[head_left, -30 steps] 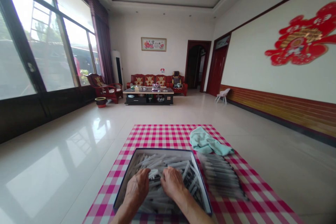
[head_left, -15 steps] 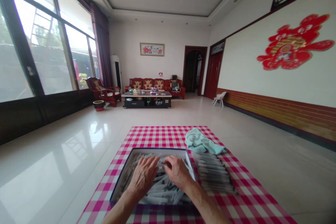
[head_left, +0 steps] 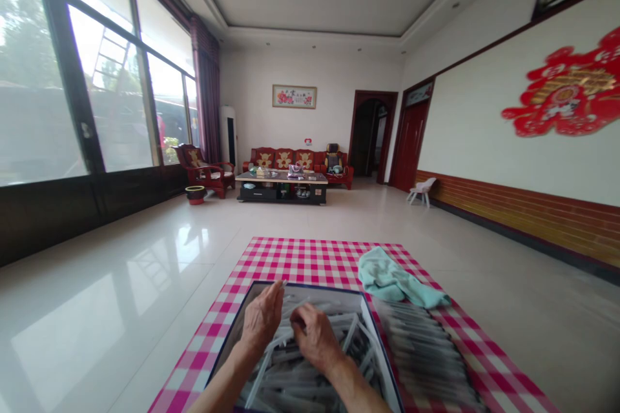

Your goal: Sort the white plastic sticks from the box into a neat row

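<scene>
A shallow dark-edged box [head_left: 375,319] holds a jumble of slim, translucent, pen-like sticks [head_left: 295,377]. Above its left half, my left hand [head_left: 264,315] has its fingers pressed together, and a small pale tip pokes out at the fingertips; the rest of that item is hidden. My right hand [head_left: 316,337] is over the middle of the box with thumb and fingers curled into a pinch. Whatever lies in that pinch cannot be made out. Right of the box lies a blurred row of similar dark-tipped sticks [head_left: 429,352], side by side.
A crumpled mint-green cloth [head_left: 400,279] lies behind the row, on a pink-and-white checked tablecloth [head_left: 310,258]. Across the tiled floor stand a low coffee table [head_left: 281,192], a wooden sofa [head_left: 276,156], an armchair [head_left: 206,171] and a small chair [head_left: 421,191].
The view has swung left and slightly up, so everything sits farther right and lower. My hands have moved apart a little; the left fingers now point up with a pale tip showing.
</scene>
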A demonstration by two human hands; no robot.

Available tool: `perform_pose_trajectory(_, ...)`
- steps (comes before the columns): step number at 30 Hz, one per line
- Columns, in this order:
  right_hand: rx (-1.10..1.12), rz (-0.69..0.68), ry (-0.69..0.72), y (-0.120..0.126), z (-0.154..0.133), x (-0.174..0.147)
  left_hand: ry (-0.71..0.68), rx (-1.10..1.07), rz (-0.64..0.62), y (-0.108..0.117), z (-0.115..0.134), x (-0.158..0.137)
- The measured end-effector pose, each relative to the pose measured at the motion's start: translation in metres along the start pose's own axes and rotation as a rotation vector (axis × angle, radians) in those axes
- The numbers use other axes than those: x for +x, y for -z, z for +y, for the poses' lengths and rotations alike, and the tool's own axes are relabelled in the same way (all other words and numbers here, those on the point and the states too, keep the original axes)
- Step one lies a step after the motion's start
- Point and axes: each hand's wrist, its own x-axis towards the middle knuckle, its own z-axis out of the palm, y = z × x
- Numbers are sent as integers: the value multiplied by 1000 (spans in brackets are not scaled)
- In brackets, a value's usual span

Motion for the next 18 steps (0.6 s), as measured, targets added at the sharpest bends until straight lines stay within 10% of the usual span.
perform_pose_trajectory(5,9,183,-57,32,16,13,-68,10,-140,-12,14,2)
perform_pose_trajectory(18,-115,-280,-11,61,26,-20,-180,15,-316,-8,23,-1)
